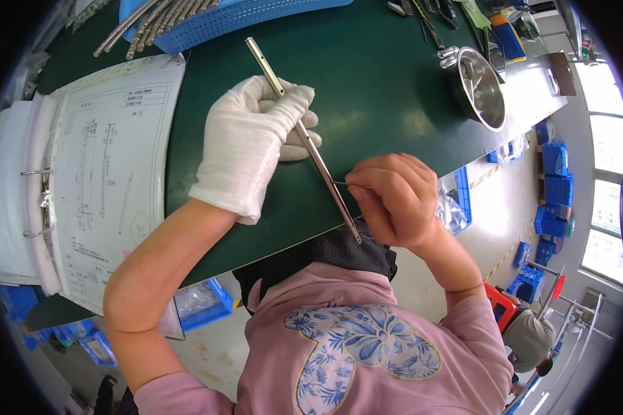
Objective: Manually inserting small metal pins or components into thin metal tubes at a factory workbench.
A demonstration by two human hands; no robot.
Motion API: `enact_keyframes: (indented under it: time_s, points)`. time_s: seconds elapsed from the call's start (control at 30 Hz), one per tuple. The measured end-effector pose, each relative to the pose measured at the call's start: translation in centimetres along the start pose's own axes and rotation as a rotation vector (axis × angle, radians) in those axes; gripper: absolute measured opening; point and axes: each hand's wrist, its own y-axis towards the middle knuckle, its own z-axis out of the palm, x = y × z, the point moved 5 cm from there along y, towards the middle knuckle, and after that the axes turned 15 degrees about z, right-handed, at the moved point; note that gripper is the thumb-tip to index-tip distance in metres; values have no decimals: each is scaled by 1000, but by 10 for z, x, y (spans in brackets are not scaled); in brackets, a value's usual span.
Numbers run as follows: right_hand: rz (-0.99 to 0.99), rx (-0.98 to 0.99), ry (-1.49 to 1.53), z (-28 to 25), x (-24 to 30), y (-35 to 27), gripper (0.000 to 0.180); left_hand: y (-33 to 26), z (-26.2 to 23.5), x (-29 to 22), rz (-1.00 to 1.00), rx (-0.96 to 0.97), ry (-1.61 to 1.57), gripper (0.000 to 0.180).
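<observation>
Gripping a slim metal tube (304, 135) in a white glove, the left hand (246, 142) slants it over the green bench's (381, 83) near edge; the bare right hand (394, 200) pinches a thin pin (340, 183) against it.

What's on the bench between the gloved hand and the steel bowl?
Nothing: in the head view, only bare green mat lies between the gloved left hand and the bowl.
</observation>
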Motion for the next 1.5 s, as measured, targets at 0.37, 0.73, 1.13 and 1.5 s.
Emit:
enact_keyframes:
  time_s: [0.37,0.73,1.13,1.5]
  points:
    - [-59,-25,-8,2,3,1,18,0,0,-1,0,8,-5,20]
    - [-95,-18,-43,4,10,-3,16,1,-1,1,-10,14,9,20]
    - [42,-30,106,14,-8,34,9,1,0,3,-3,13,-51,19]
    - [-67,-16,-16,14,0,39,12,1,0,3,-7,17,-48,18]
